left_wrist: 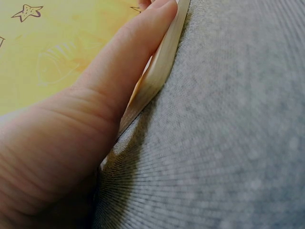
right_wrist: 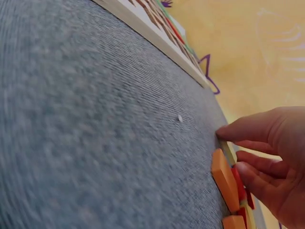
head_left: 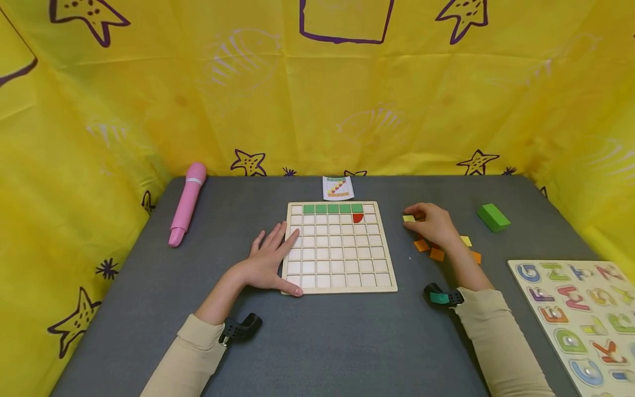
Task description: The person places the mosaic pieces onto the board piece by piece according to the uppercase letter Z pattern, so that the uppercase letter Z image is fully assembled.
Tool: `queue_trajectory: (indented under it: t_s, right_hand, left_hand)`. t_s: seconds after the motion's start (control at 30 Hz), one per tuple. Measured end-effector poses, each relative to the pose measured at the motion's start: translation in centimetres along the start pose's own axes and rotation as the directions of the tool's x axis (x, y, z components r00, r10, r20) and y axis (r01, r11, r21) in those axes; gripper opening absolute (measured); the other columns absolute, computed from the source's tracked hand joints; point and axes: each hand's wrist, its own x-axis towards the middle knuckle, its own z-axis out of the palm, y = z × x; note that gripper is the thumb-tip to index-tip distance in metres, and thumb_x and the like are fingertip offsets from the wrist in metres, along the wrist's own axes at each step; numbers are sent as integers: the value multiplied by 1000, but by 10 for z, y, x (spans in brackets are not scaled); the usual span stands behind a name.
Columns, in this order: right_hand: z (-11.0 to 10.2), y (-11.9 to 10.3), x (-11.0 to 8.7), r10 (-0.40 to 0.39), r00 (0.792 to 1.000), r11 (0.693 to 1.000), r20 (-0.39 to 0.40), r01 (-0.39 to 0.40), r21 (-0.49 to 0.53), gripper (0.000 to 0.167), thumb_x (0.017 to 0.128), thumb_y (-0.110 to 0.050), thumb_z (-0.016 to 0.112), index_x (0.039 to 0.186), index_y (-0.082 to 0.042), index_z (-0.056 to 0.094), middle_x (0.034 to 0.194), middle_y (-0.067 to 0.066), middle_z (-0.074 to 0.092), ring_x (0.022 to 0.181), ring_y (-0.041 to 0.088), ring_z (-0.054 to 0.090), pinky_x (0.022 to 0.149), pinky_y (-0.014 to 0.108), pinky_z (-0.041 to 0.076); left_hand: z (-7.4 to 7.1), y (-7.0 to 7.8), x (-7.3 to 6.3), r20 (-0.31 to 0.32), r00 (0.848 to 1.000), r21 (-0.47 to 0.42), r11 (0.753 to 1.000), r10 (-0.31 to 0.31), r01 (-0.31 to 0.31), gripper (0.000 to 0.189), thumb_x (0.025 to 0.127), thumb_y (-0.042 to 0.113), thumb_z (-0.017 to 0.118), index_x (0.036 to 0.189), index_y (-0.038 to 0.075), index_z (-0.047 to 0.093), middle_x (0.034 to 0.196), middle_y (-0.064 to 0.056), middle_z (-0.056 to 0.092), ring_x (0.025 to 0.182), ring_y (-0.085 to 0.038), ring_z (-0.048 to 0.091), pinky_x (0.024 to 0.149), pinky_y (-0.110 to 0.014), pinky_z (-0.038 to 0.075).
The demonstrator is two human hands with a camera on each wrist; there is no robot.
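And here we are, R hand (head_left: 434, 223) out at the near-left end of the loose pieces, pinching the yellow tile (head_left: 409, 218); can't tell if it's clear of the table (head_left: 327, 347) yet. Step in hand, we'd judge, is a pick-up, so to do it well: grip by the edges, keep the top face uncovered, raise straight up so we don't drag the orange tile (head_left: 421, 245) just below. We'd also check its turn vs. the card (head_left: 338, 188) past the board (head_left: 342, 290), and mind the red piece (head_left: 358, 218) under the rightmost of the green tiles (head_left: 333, 209): a sleeve or knuckle could nudge it.

Now fingers! R side: thumb and fingertips nearly closed, only a tile's span apart, w/ the tile betw. them; right wrist view backs that up, fingers at both ends of it. L hand (head_left: 268, 262): fingers straight and spread wide, nothing gripped, tips resting over the board's left edge, thumb along its near-left corner. Good steadying, we reckon; light, flat pressure there'll do, approx. even, no tilting.
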Motion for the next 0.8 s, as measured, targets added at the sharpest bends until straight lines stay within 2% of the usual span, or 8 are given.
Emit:
queue_trajectory:
  t_s: [0.23,0.4,0.57,0.8]
  right_hand:
    - [5,-7,2,22,999,1000,36,-23,16,37,88,-20,73,118,1,66,106,19,63,96,31,56,83,43,45]
    - [6,-9,2,4,998,998,57,-7,61,34,88,-13,72,119,0,66,107,18,65,96,29,58,82,38,46]
    - [10,-12,1,-36,999,997,41,33,67,34,89,-16,73,118,0,66,109,18,67,96,29,61,83,39,46]
    - [13,-13,2,-28,999,999,19,27,27,36,86,-20,76,115,0,67,103,16,67,92,28,60,82,39,45]
  left_hand:
    - [0,0,0,-2,1000,5,1000,0,0,128,68,68,76,158,11,6,161,-19,-11,147,-34,-10,110,-59,-6]
    - [0,0,0,-10,1000,4,1000,3,-3,128,68,68,77,158,11,6,161,-19,-11,148,-34,-9,110,-59,-6]
    - [0,0,0,-4,1000,6,1000,-1,1,128,68,68,77,158,12,6,161,-19,-11,148,-33,-10,111,-58,-6]
    - [0,1,0,3,1000,6,1000,-8,8,128,68,69,76,158,12,6,161,-18,-12,148,-33,-10,111,-58,-6]
